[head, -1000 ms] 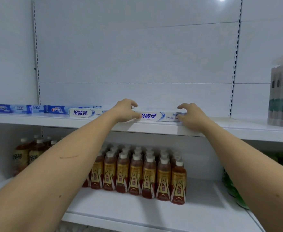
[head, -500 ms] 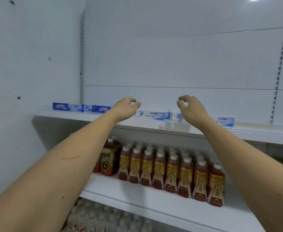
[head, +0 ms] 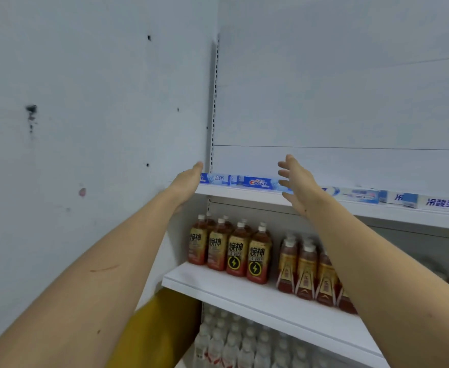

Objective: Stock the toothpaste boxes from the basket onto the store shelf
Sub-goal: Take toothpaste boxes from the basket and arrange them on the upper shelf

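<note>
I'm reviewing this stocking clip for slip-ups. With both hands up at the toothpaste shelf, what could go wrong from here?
1. The Crest box lies near the top shelf front edge; the open right hand closing in could nudge it off.
2. A box that falls could strike the drink bottles below.
3. The left hand covers the row's left end, so a box there could shift unseen.

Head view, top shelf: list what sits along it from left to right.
Left hand → blue toothpaste boxes → Crest box → right hand → pale toothpaste box → white box with blue Chinese lettering, all along the top shelf.
</note>
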A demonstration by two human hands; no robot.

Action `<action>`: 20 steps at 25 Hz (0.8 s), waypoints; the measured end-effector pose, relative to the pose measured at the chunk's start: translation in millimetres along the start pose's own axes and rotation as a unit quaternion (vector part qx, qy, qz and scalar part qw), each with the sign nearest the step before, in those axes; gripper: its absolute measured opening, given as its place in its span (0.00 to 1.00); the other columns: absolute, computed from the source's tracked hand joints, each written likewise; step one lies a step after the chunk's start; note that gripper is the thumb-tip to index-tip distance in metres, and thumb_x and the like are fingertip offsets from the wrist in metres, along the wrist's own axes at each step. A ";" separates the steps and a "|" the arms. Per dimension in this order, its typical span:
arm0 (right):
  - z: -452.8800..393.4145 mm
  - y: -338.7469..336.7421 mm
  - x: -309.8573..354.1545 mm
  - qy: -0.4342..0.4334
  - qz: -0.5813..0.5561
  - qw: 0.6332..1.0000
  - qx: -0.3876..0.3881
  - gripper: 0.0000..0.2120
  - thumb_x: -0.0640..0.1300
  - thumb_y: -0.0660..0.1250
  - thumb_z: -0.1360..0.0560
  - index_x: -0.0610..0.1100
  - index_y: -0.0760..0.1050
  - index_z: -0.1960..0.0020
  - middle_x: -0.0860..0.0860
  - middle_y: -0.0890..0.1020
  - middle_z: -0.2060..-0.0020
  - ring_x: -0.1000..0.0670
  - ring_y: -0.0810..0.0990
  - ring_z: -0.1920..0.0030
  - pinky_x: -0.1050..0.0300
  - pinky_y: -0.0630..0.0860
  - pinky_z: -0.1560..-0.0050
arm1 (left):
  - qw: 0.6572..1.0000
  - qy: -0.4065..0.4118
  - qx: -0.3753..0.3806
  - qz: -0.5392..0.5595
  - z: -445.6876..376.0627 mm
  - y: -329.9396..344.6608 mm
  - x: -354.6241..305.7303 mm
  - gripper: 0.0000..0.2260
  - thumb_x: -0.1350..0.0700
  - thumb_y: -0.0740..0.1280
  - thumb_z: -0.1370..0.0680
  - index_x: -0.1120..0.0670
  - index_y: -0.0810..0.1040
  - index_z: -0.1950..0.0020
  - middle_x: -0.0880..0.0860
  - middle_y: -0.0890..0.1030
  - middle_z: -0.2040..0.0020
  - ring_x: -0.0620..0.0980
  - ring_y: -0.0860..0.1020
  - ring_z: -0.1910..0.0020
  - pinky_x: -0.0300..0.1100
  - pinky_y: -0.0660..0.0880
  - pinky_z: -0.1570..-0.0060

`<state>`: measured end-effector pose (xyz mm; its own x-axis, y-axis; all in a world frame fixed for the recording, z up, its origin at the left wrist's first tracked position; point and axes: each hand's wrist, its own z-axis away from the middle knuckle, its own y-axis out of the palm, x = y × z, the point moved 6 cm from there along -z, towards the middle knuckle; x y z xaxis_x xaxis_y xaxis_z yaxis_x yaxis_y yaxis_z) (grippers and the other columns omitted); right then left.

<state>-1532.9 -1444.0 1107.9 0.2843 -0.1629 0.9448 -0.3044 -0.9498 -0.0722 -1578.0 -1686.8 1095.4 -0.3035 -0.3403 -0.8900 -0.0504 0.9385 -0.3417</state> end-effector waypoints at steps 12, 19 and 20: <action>-100.3 81.6 -19.6 0.065 -0.065 0.994 0.054 0.31 0.61 0.50 0.18 0.44 0.57 0.22 0.46 0.62 0.23 0.43 0.63 0.25 0.48 0.64 0.28 | 0.992 -0.041 0.002 0.117 -102.4 -32.3 36.8 0.25 0.40 0.47 0.17 0.53 0.65 0.26 0.55 0.75 0.37 0.46 0.73 0.44 0.42 0.67 0.38; -161.7 99.7 -46.4 0.074 0.037 0.996 0.042 0.29 0.57 0.57 0.19 0.43 0.59 0.23 0.45 0.65 0.26 0.45 0.66 0.27 0.48 0.64 0.27 | 0.999 -0.016 0.004 0.044 -184.6 -21.4 53.5 0.25 0.42 0.54 0.17 0.56 0.64 0.26 0.51 0.75 0.52 0.42 0.76 0.69 0.33 0.69 0.69; -171.0 102.1 -48.3 0.074 0.054 0.995 0.036 0.28 0.55 0.59 0.19 0.42 0.60 0.24 0.45 0.66 0.28 0.45 0.67 0.28 0.48 0.65 0.27 | 1.000 0.007 0.000 0.016 -201.0 -25.3 56.8 0.26 0.42 0.58 0.18 0.56 0.63 0.25 0.52 0.75 0.45 0.42 0.75 0.60 0.34 0.69 0.61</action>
<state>-1733.2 -1487.4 1109.6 0.1146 -0.2291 0.9666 -0.2584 -0.9464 -0.1937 -1785.2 -1718.1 1114.2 -0.3192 -0.3093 -0.8958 -0.0414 0.9489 -0.3129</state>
